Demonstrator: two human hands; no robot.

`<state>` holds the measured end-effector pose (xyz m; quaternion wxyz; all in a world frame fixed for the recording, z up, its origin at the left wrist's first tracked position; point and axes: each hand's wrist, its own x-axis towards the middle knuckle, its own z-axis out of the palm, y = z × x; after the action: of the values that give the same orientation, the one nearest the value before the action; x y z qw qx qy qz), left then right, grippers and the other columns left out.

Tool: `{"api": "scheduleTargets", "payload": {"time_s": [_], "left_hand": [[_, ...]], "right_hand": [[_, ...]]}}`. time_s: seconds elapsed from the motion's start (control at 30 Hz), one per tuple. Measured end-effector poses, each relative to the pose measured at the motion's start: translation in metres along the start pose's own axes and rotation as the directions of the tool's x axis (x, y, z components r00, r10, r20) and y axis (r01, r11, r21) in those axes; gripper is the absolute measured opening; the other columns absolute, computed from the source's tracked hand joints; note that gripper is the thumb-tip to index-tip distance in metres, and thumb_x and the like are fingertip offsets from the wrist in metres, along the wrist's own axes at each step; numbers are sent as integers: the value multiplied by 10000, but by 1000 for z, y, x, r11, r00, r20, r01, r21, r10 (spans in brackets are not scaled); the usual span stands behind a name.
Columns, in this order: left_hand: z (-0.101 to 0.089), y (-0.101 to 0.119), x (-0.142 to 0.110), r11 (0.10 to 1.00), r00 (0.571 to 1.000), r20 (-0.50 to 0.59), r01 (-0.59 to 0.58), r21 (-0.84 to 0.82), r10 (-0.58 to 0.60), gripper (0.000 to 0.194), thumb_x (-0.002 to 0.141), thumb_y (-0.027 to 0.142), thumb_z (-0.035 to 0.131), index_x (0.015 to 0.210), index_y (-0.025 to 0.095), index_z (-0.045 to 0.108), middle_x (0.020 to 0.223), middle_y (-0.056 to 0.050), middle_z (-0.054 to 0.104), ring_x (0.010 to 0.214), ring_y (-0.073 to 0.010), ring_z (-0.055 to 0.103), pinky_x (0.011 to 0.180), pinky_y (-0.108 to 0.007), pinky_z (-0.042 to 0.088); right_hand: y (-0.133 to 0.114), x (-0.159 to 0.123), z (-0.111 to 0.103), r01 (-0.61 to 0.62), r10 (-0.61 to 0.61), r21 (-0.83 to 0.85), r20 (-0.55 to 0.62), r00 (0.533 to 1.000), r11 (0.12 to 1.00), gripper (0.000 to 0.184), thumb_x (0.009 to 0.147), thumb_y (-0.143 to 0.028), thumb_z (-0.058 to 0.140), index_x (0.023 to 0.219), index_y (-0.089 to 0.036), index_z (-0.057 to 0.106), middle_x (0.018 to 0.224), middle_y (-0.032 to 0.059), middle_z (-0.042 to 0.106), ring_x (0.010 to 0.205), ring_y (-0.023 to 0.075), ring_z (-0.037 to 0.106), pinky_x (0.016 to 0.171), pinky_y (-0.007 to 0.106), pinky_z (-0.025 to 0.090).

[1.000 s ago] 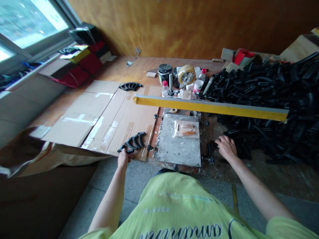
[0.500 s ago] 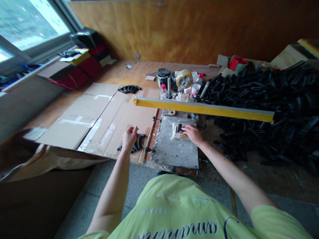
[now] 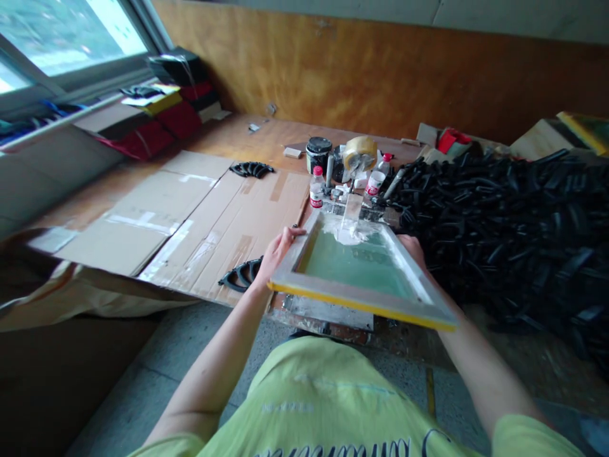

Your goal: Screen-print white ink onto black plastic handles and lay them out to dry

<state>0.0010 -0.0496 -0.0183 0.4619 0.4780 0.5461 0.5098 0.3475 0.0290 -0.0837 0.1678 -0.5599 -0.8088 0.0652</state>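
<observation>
A screen printing frame (image 3: 289, 274), with grey edges and green mesh, is tilted down toward the metal base plate (image 3: 328, 311), which it mostly covers. At its left edge my left hand (image 3: 278, 252) grips the rim. My right hand (image 3: 413, 249) is at the opposite edge, its fingers partly hidden behind the rim. White ink (image 3: 349, 233) is smeared over the far part of the mesh, and a pale squeegee (image 3: 353, 208) stands in it. Curved black plastic pieces (image 3: 240, 274) lie on the cardboard beside my left wrist.
A large heap of black parts (image 3: 499, 235) fills the right side. Behind the frame stand a bottle with a red cap (image 3: 316, 188), a dark tub (image 3: 318, 154) and a tape roll (image 3: 360, 152). Flattened cardboard (image 3: 200, 216) covers the left; another row of black pieces (image 3: 252, 169) lies there.
The frame has swung down from its raised, edge-on position over the plate. Both hands have moved to its sides; my right hand has left the small black piece on the plate, now hidden.
</observation>
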Motion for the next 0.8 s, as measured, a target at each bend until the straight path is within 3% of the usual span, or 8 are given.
{"api": "scheduleTargets", "payload": {"time_s": [0.1, 0.17, 0.23, 0.33, 0.47, 0.53, 0.67, 0.8], "left_hand": [[-7, -42, -21, 987, 987, 64, 140, 80, -145, 552, 809, 598, 569, 1152, 179, 677, 938, -54, 706, 786, -180, 632, 647, -236, 472], [-7, -71, -29, 967, 971, 65, 222, 123, -231, 631, 809, 560, 588, 1336, 214, 557, 869, -38, 706, 681, -159, 616, 576, -227, 445], [-5, -94, -30, 946, 960, 44, 262, 191, -275, 670, 826, 524, 575, 1422, 243, 457, 805, -20, 699, 606, -142, 592, 534, -218, 420], [-3, -116, -28, 928, 961, 27, 259, 269, -276, 635, 848, 489, 554, 1425, 242, 454, 834, -26, 709, 651, -149, 614, 578, -226, 448], [-3, -123, -26, 928, 964, 21, 249, 278, -265, 588, 857, 506, 538, 1373, 224, 521, 1003, -53, 726, 859, -198, 665, 764, -288, 504], [-3, -122, -26, 933, 969, 19, 233, 274, -248, 556, 868, 500, 521, 1350, 223, 545, 1173, -60, 688, 1035, -223, 641, 888, -311, 484], [-1, -120, -27, 939, 971, 24, 224, 261, -238, 528, 881, 466, 504, 1337, 204, 555, 1336, -65, 599, 1221, -237, 552, 1023, -328, 412], [-1, -125, -26, 940, 967, 32, 236, 247, -251, 551, 878, 491, 502, 1342, 199, 549, 1281, -73, 637, 1167, -241, 586, 996, -339, 438]], "right_hand": [[-3, 29, -12, -82, 91, 51, -233, 968, 995, 384, 900, -282, 470, 1250, -177, 589, 1209, 144, 603, 1108, 296, 562, 955, 473, 456], [-28, 52, -8, 1, 19, 64, -303, 953, 998, 535, 837, -288, 598, 1343, -152, 489, 1351, 160, 482, 1239, 311, 462, 1040, 487, 397], [-58, 73, 1, 100, -94, 13, -232, 968, 995, 629, 775, -261, 688, 1349, -142, 458, 1362, 166, 447, 1262, 322, 423, 1055, 494, 376], [-90, 86, 12, 87, -92, -71, -69, 993, 994, 488, 740, -188, 714, 1193, -127, 544, 1193, 160, 555, 1139, 308, 505, 961, 440, 436], [-94, 78, 11, 47, -35, -73, 164, 986, 996, 256, 760, -218, 691, 993, -152, 607, 966, 98, 661, 912, 240, 602, 792, 319, 457], [-88, 72, 6, 55, -34, -85, 223, 974, 995, 182, 789, -287, 667, 917, -166, 624, 903, 84, 682, 856, 230, 615, 746, 298, 438], [-82, 67, 6, -11, 30, -166, 111, 993, 986, 187, 849, -301, 590, 963, -157, 622, 914, 110, 689, 853, 239, 606, 714, 296, 409], [-87, 49, 23, 84, -73, -164, 72, 995, 983, 128, 847, -141, 518, 912, -152, 628, 926, 117, 673, 923, 237, 563, 783, 303, 399]]}}
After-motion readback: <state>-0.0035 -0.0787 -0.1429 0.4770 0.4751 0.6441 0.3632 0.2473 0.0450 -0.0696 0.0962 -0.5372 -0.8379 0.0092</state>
